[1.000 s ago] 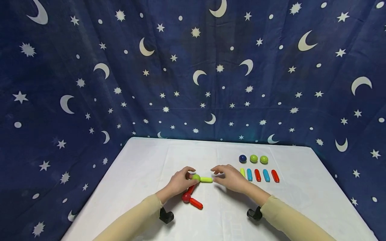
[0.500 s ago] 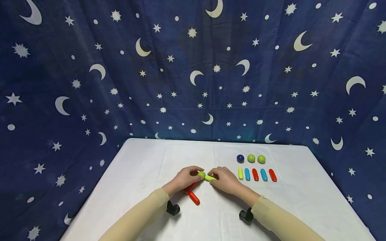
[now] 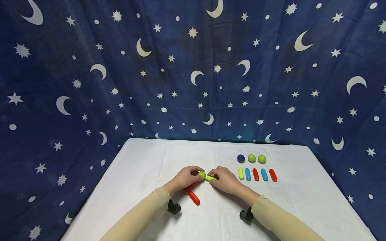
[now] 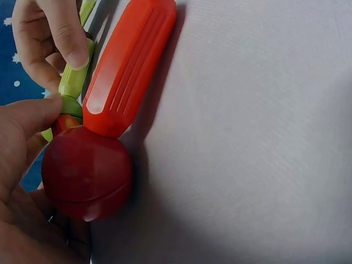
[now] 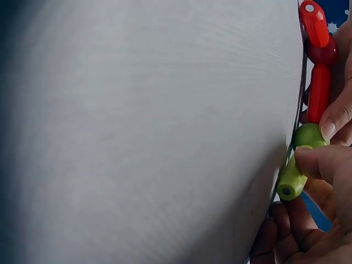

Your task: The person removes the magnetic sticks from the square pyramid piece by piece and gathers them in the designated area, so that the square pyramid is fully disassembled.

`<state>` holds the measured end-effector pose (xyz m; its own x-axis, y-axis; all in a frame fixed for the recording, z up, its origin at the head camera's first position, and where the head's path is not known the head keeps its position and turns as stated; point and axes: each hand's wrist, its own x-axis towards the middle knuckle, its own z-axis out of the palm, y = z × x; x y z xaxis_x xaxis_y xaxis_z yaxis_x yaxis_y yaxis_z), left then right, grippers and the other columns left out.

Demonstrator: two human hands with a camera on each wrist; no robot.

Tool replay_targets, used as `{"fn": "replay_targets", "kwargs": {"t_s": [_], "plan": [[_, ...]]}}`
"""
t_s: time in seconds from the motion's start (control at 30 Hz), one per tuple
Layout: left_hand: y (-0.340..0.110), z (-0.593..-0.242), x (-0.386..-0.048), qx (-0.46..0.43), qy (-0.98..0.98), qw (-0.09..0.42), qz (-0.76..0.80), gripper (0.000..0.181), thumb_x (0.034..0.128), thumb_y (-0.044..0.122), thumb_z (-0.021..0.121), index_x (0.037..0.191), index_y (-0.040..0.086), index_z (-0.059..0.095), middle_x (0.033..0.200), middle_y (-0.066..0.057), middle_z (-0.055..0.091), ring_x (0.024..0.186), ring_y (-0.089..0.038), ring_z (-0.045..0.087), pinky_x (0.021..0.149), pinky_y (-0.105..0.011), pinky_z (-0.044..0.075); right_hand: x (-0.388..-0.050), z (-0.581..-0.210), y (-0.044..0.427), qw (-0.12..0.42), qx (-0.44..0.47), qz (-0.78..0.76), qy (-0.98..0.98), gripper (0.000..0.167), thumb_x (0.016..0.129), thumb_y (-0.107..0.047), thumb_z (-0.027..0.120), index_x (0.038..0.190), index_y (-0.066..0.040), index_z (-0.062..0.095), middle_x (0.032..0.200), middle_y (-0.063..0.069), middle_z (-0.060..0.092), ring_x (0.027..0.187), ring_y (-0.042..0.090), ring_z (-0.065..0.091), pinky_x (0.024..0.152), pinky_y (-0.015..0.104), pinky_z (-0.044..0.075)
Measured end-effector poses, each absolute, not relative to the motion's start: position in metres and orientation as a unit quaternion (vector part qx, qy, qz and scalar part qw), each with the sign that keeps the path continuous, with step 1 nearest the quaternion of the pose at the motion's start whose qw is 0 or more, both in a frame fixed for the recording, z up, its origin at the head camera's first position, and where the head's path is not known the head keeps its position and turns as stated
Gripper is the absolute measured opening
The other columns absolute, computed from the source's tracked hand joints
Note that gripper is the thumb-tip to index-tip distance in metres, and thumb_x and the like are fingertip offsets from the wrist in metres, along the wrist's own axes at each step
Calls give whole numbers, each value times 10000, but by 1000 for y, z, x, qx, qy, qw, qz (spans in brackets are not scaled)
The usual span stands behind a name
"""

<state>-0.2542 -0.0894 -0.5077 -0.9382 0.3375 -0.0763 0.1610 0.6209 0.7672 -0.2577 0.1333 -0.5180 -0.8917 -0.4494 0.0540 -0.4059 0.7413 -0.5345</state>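
In the head view, my left hand (image 3: 186,176) pinches a light-green ball (image 3: 202,174) between thumb and fingers. My right hand (image 3: 226,180) pinches a yellow-green rod (image 3: 210,178) that meets this ball on its right. From the ball's other side a red rod (image 5: 319,93) leads to a dark red ball (image 4: 88,173), with a second red rod (image 4: 132,60) attached there. The left hand covers part of this joined chain in the head view. Both hands are close together, low over the white table (image 3: 211,221).
To the right lie a dark blue ball (image 3: 240,158) and two green balls (image 3: 257,158). In front of them is a row of loose rods: yellow-green (image 3: 241,173), blue (image 3: 247,174), red (image 3: 255,174), blue (image 3: 264,174) and red (image 3: 273,175). A star-patterned curtain (image 3: 169,83) surrounds the table.
Since the oldest frame, my right hand has taken hold of the yellow-green rod, which now slants. My left hand has shifted right, turning the chain. Over the last half second almost nothing has moved.
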Motion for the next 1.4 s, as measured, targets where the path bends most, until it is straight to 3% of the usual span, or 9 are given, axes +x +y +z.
{"fn": "replay_targets", "kwargs": {"t_s": [0.3,0.53,0.67,0.8,0.97,1.1,1.4], "plan": [[-88,-506,-255,132,895,112,411,286,936,315,759,1209,235,732,1154,-12,679,1090,-202,611,987,-463,477,-255,-516,135,45,-227,-291,929,151,957,-181,731,1103,-215,708,849,-50,515,782,137,477,690,334,418],[-89,-506,-254,130,892,115,416,295,931,315,763,1209,223,733,1158,-13,677,1098,-205,611,987,-461,475,-256,-512,142,54,-198,-351,914,188,979,-183,711,1146,-252,660,911,-79,623,870,130,560,809,392,487],[-89,-505,-253,131,889,116,422,299,926,309,768,1208,217,735,1160,-18,679,1104,-209,614,990,-459,474,-258,-503,152,58,-189,-407,892,208,992,-201,698,1186,-255,643,955,-73,671,891,146,600,771,386,506],[-89,-505,-255,130,890,118,420,308,926,311,767,1218,219,732,1161,-17,678,1099,-203,612,994,-448,469,-263,-488,173,50,-178,-457,870,265,1003,-223,685,1256,-196,611,1017,-22,697,949,203,629,733,380,506],[-89,-506,-255,133,890,119,419,316,934,306,759,1231,204,728,1149,-13,672,1064,-192,598,984,-440,468,-270,-473,208,43,-157,-478,863,370,1026,-295,649,1338,-124,549,1096,49,706,1048,288,639,804,383,493],[-90,-508,-256,136,890,118,419,323,932,317,756,1233,204,728,1139,-10,673,1054,-187,596,979,-434,466,-274,-462,238,39,-127,-483,865,438,1036,-335,630,1396,-118,508,1105,96,704,1030,373,609,805,400,487],[-90,-508,-256,143,889,115,419,323,924,310,760,1225,199,731,1134,-20,673,1051,-200,594,983,-451,459,-274,-449,299,20,-62,-458,887,581,1041,-450,582,1471,-87,442,1123,204,640,1029,399,584,850,466,506]]}}
